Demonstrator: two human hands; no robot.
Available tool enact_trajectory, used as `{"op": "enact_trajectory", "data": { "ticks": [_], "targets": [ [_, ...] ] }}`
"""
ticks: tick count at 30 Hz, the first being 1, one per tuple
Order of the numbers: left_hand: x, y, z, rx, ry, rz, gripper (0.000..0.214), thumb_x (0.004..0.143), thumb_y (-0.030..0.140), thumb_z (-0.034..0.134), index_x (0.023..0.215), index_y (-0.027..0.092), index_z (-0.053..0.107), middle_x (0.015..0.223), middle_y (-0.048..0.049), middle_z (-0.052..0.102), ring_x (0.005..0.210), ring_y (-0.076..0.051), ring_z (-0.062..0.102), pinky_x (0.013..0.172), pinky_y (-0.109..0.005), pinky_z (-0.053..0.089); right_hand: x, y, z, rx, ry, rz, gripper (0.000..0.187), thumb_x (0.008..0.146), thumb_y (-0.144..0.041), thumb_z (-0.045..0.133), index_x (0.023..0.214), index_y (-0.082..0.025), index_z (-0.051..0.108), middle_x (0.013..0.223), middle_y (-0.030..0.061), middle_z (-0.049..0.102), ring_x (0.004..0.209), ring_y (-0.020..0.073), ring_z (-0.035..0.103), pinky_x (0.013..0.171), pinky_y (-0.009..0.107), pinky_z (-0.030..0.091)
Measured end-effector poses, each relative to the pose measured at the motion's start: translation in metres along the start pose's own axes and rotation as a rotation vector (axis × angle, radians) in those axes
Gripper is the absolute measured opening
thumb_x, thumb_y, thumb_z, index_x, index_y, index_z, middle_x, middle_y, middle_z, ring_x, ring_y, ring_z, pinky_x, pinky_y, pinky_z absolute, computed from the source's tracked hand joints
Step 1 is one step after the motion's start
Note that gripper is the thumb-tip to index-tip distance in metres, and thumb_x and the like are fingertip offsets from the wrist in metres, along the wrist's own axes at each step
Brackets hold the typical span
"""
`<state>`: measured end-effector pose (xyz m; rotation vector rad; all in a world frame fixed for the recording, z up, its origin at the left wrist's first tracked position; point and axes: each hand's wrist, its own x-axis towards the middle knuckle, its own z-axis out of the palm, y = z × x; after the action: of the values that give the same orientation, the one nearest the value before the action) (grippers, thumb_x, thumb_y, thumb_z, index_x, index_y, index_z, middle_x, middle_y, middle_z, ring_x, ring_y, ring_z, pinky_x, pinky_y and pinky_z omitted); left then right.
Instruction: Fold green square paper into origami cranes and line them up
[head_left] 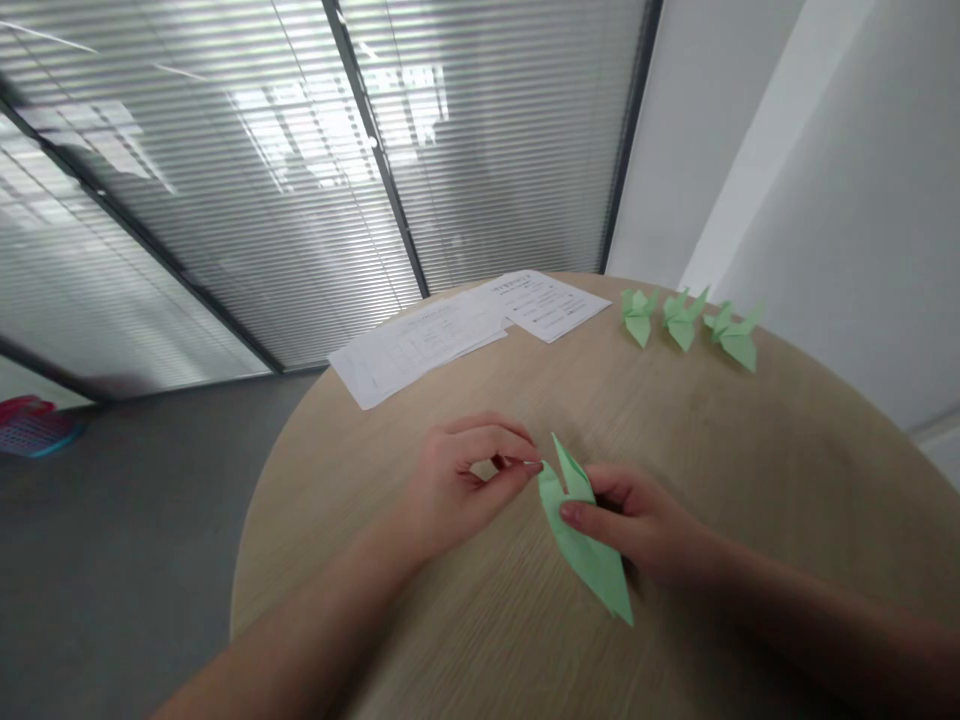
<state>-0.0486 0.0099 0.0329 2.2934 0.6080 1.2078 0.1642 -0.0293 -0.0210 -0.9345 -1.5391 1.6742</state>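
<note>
A partly folded light green paper crane [592, 562] is held above the round wooden table [315, 500], its long point slanting down to the right. My right hand [645, 520] grips its middle, with the thumb on top and the fingers behind. At the upper left, two narrow points stand apart. My left hand [480, 475] pinches the tip of the left one between thumb and fingertips. The other narrow point rises free beside it.
Three finished green paper cranes [682, 318] stand in a row at the table's far right. Printed paper sheets [442, 335] lie along the far edge, before a glass wall with blinds [495, 150]. A red and blue basket [34, 425] is on the floor at left.
</note>
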Motion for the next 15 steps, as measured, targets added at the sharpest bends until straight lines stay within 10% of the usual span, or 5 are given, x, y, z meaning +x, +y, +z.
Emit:
{"op": "enact_trajectory", "data": {
  "ticks": [15],
  "targets": [
    [-0.0045,0.0065,0.0095,0.019,0.11,-0.112,0.006,0.086,0.012,0.072,0.084,0.018,0.073,0.087,-0.0044,0.078,0.075,-0.012,0.071,0.065,-0.02,0.056,-0.001,0.0019,0.0054,-0.157,0.105,-0.127,0.038,0.09,-0.05,0.061,0.07,-0.019,0.051,0.064,-0.0036,0.038,0.058,0.0113,0.037,0.052,0.025,0.031]
  ]
}}
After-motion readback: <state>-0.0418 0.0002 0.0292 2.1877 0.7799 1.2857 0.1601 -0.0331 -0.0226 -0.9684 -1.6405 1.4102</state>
